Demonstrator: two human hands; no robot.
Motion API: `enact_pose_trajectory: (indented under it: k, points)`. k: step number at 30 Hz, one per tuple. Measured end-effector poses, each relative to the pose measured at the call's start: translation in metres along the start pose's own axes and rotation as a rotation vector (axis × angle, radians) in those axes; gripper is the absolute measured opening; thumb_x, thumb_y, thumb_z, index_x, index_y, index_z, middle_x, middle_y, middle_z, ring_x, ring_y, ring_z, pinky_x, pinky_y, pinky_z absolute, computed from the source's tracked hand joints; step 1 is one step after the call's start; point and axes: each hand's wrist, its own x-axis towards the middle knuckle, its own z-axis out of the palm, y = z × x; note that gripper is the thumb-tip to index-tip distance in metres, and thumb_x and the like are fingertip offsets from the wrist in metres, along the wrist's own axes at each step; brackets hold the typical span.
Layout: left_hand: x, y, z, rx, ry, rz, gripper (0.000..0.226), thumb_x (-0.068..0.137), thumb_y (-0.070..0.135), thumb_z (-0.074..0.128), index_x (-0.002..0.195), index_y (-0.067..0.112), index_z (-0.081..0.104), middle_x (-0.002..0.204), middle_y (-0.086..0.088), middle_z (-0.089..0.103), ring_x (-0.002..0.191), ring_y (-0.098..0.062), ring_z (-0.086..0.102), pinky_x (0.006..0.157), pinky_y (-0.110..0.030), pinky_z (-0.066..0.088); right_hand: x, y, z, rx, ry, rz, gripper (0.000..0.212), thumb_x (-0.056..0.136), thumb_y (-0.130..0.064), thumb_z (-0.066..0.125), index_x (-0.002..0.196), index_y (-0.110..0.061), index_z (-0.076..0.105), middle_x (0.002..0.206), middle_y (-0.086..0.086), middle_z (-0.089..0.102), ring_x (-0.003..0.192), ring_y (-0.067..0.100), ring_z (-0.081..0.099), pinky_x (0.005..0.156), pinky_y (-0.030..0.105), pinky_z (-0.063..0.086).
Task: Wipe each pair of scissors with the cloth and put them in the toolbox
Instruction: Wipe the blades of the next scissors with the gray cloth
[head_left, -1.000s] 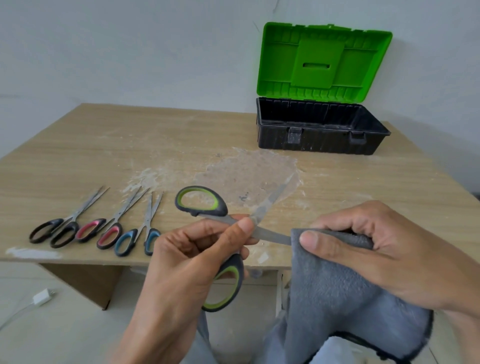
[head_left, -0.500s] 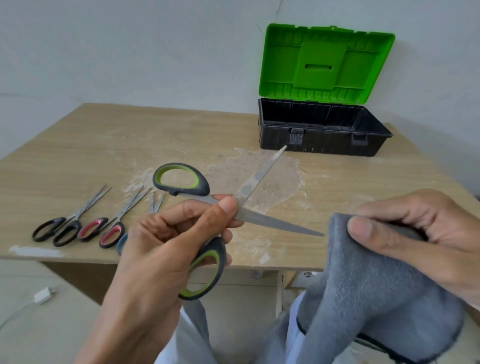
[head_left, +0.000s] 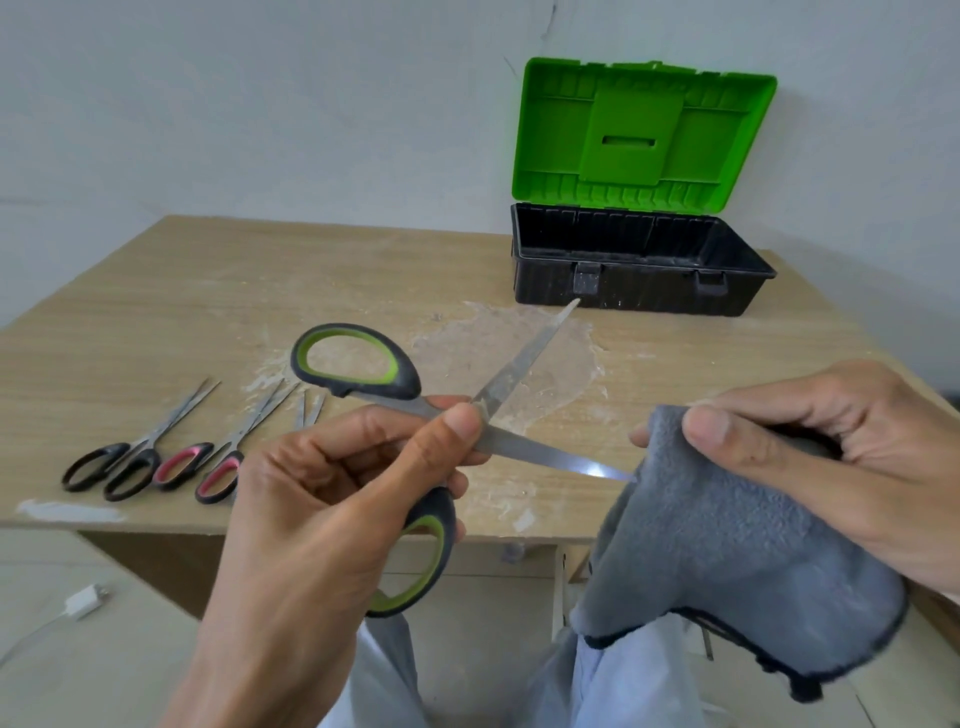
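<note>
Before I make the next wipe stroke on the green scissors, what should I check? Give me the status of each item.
1. Left hand grips the green-handled scissors firmly near the pivot: ok.
2. Blades spread apart, so each can be wiped alone: ok.
3. Right hand pinches the grey cloth: ok.
4. Cloth wrapped round the lower blade: not ok, only the tip meets the cloth's edge.
5. Toolbox lid up, ready to receive: ok.
6. Blades already clean: cannot tell.
</note>
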Motion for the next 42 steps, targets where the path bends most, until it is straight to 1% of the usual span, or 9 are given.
enact_pose_trajectory:
  k: [6, 14, 16, 20, 24, 29, 33, 37, 42]
  points:
    - [0.000, -0.004, 0.006, 0.020, -0.014, 0.036, 0.014, 0.061, 0.026, 0.077, 0.061, 0.012, 0.078, 0.072, -0.005, 0.077, 0.051, -0.007, 0.061, 0.048, -0.014, 0.048, 0.001, -0.001, 0.006, 0.028, -0.006, -0.051, 0.036, 0.090, -0.074, 0.058, 0.097, -0.049, 0.083, 0.099, 0.015, 0.081, 0.097, 0.044, 0.075, 0.083, 0.064, 0.059]
    - [0.000, -0.004, 0.003, 0.046, -0.003, 0.064, 0.012, 0.063, 0.025, 0.078, 0.062, 0.013, 0.079, 0.067, -0.005, 0.075, 0.051, -0.009, 0.061, 0.049, -0.016, 0.050, 0.002, -0.001, 0.004, 0.039, 0.029, -0.133, 0.023, 0.094, -0.057, 0.059, 0.100, -0.054, 0.081, 0.102, -0.014, 0.083, 0.101, 0.017, 0.079, 0.087, 0.039, 0.060]
    - [-0.001, -0.005, 0.005, 0.045, -0.012, 0.062, 0.014, 0.062, 0.026, 0.078, 0.061, 0.012, 0.078, 0.067, -0.004, 0.075, 0.051, -0.009, 0.061, 0.050, -0.018, 0.051, 0.004, -0.001, 0.006, 0.040, 0.018, -0.137, 0.023, 0.095, -0.057, 0.059, 0.100, -0.053, 0.081, 0.102, -0.012, 0.083, 0.102, 0.020, 0.080, 0.086, 0.040, 0.061]
    - [-0.002, -0.004, 0.007, 0.029, -0.032, 0.057, 0.014, 0.061, 0.027, 0.077, 0.061, 0.013, 0.078, 0.071, -0.005, 0.076, 0.052, -0.009, 0.061, 0.050, -0.018, 0.051, 0.004, -0.005, 0.007, 0.065, 0.009, -0.149, 0.022, 0.095, -0.055, 0.060, 0.101, -0.053, 0.081, 0.102, -0.022, 0.081, 0.100, 0.003, 0.078, 0.086, 0.028, 0.062]
    - [-0.002, -0.003, 0.007, 0.037, -0.031, 0.072, 0.014, 0.061, 0.027, 0.078, 0.061, 0.013, 0.079, 0.069, -0.007, 0.075, 0.052, -0.009, 0.061, 0.051, -0.019, 0.051, 0.006, -0.006, 0.009, 0.022, 0.013, -0.164, 0.023, 0.094, -0.061, 0.060, 0.103, -0.055, 0.080, 0.099, -0.021, 0.082, 0.097, 0.006, 0.079, 0.082, 0.038, 0.061]
    - [0.000, 0.003, 0.006, -0.002, -0.010, 0.094, 0.013, 0.061, 0.023, 0.077, 0.060, 0.011, 0.078, 0.067, -0.009, 0.074, 0.047, -0.011, 0.059, 0.046, -0.018, 0.049, 0.006, -0.010, 0.004, 0.006, 0.065, -0.201, 0.020, 0.092, -0.045, 0.066, 0.102, -0.057, 0.079, 0.101, -0.026, 0.080, 0.099, -0.001, 0.077, 0.086, 0.020, 0.060]
    - [-0.002, 0.004, 0.010, 0.017, -0.016, 0.103, 0.013, 0.060, 0.025, 0.077, 0.059, 0.012, 0.078, 0.062, -0.006, 0.073, 0.046, -0.011, 0.059, 0.046, -0.017, 0.048, 0.006, -0.014, 0.002, -0.110, 0.119, -0.209, 0.014, 0.094, -0.050, 0.069, 0.103, -0.054, 0.080, 0.097, -0.014, 0.082, 0.090, 0.015, 0.080, 0.075, 0.044, 0.064]
    - [-0.002, -0.001, 0.014, 0.040, -0.018, 0.095, 0.016, 0.062, 0.027, 0.078, 0.063, 0.011, 0.079, 0.063, -0.006, 0.073, 0.047, -0.013, 0.059, 0.049, -0.017, 0.049, 0.009, -0.020, 0.020, 0.085, -0.016, -0.173, 0.016, 0.091, -0.035, 0.071, 0.097, -0.036, 0.086, 0.089, -0.015, 0.083, 0.085, 0.006, 0.080, 0.078, 0.020, 0.061]
    - [0.001, -0.004, 0.007, 0.025, 0.022, 0.109, 0.012, 0.064, 0.025, 0.077, 0.064, 0.013, 0.080, 0.072, -0.004, 0.077, 0.052, -0.009, 0.062, 0.052, -0.018, 0.051, 0.011, -0.018, 0.019, 0.133, 0.275, -0.173, 0.022, 0.084, -0.040, 0.071, 0.103, -0.043, 0.082, 0.099, -0.018, 0.082, 0.097, 0.000, 0.078, 0.084, 0.019, 0.061]
